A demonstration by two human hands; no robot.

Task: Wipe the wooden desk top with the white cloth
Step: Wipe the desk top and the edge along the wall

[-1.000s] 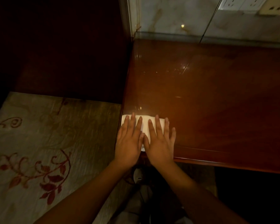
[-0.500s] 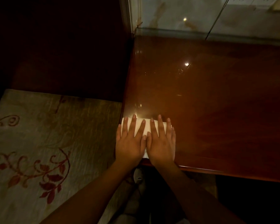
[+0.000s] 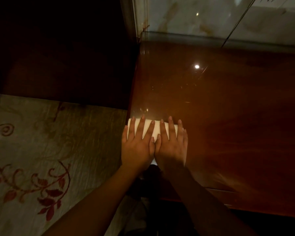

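A folded white cloth (image 3: 156, 129) lies on the glossy reddish-brown wooden desk top (image 3: 228, 116), at its left edge and a little in from the front edge. My left hand (image 3: 137, 149) and my right hand (image 3: 171, 149) rest side by side on the cloth, palms down and fingers spread, thumbs touching. They press it flat against the wood and cover most of it. Only the cloth's far strip and a small bit at the wrists show.
A pale marble wall (image 3: 203, 17) with a dark seam rises behind the desk. Left of the desk is a dark wooden panel (image 3: 66, 65), and below it a pale carpet with red leaf scrolls (image 3: 41, 159). A lamp glint (image 3: 197, 66) reflects on the wood.
Both hands have slid the cloth away from the desk's front edge, toward the wall, keeping along the left edge. The hands have drawn closer together.
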